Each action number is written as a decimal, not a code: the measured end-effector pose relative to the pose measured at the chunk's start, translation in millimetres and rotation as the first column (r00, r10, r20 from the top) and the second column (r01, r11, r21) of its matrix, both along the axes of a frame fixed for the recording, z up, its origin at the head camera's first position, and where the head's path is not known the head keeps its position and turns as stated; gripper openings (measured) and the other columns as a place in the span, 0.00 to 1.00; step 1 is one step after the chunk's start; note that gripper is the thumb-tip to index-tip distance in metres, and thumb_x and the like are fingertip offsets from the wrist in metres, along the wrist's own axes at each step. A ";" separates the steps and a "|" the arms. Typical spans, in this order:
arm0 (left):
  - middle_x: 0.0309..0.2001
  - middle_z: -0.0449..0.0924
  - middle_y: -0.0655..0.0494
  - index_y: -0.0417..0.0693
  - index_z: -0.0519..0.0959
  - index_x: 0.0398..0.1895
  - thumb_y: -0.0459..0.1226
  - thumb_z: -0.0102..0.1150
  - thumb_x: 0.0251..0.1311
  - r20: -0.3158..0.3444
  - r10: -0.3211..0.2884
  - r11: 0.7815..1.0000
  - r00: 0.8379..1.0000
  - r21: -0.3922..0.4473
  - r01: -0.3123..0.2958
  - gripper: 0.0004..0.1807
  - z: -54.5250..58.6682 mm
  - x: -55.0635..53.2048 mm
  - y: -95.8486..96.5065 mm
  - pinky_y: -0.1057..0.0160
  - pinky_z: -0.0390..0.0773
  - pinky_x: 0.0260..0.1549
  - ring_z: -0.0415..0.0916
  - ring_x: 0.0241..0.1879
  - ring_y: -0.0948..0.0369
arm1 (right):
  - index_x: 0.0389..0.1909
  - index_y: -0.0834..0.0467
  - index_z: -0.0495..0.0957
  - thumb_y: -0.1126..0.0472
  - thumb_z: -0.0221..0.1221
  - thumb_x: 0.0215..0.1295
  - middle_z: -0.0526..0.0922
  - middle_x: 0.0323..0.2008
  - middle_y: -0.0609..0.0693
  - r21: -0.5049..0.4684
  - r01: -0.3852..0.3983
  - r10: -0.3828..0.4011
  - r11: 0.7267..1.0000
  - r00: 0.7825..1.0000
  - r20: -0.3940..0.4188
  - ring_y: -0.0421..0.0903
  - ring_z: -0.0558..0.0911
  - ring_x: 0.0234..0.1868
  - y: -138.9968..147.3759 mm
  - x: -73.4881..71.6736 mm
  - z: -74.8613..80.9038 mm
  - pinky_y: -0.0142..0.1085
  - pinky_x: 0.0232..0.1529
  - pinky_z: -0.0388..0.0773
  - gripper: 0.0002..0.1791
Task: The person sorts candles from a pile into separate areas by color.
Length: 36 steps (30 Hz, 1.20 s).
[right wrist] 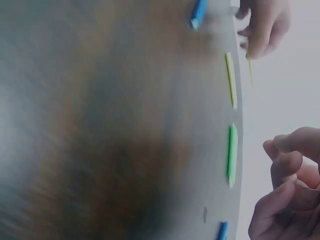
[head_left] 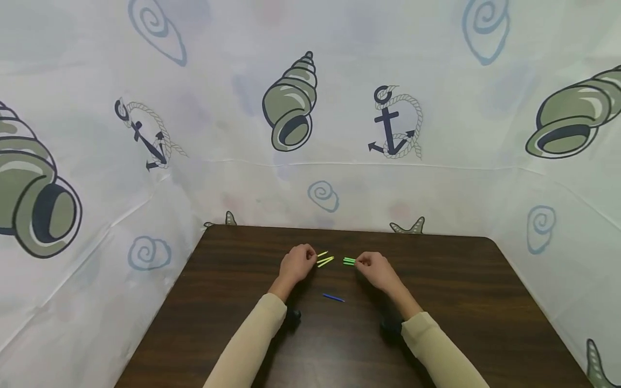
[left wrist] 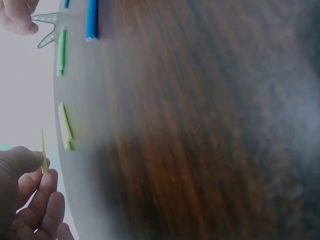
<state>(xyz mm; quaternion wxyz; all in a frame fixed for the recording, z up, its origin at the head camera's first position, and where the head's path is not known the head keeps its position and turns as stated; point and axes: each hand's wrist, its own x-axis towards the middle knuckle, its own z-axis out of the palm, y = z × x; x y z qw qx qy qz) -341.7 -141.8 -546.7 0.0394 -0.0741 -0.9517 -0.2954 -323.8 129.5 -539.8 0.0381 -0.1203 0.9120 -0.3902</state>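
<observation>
My left hand (head_left: 297, 263) pinches a thin yellow stick (left wrist: 43, 142) between thumb and fingertips, seen in the left wrist view. Other yellow sticks (head_left: 326, 262) lie on the table just right of that hand. Several green sticks (head_left: 349, 261) lie side by side near my right hand (head_left: 380, 269). In the right wrist view this hand's fingers are curled, thumb and index tips together, and no stick shows between them. The green stick (right wrist: 232, 155) there lies apart from the fingertips.
A blue stick (head_left: 333, 297) lies nearer me, between my forearms. Another blue stick (right wrist: 222, 231) shows at the bottom of the right wrist view. The dark wood table (head_left: 461, 302) meets a printed cloth backdrop (head_left: 339, 129) behind.
</observation>
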 end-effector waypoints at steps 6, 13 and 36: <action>0.40 0.85 0.55 0.50 0.86 0.46 0.41 0.59 0.78 0.038 0.032 0.999 0.999 -0.002 -0.032 0.08 -2.8 -4.1 -7.4 0.57 0.78 0.33 0.76 0.31 0.60 | 0.46 0.56 0.89 0.56 0.63 0.78 0.82 0.29 0.47 -0.007 -0.198 0.198 0.980 0.979 0.039 0.40 0.74 0.25 -19.5 21.5 -4.8 0.35 0.28 0.72 0.09; 0.42 0.85 0.54 0.50 0.85 0.46 0.41 0.57 0.79 0.083 0.045 0.998 0.996 0.050 -0.049 0.08 -7.8 -5.6 -7.8 0.54 0.78 0.38 0.76 0.32 0.59 | 0.43 0.54 0.89 0.56 0.65 0.77 0.82 0.26 0.44 -0.002 -0.280 0.279 0.960 0.954 0.106 0.39 0.77 0.24 -36.8 31.9 -9.9 0.34 0.27 0.74 0.07; 0.41 0.83 0.53 0.51 0.87 0.42 0.42 0.61 0.74 0.035 0.069 0.993 0.997 0.093 -0.072 0.08 -28.6 -20.3 19.8 0.44 0.66 0.49 0.78 0.41 0.53 | 0.32 0.53 0.87 0.63 0.68 0.69 0.76 0.19 0.41 -0.011 -0.242 0.241 0.970 0.961 0.132 0.38 0.72 0.21 -33.7 34.5 -16.6 0.32 0.24 0.68 0.05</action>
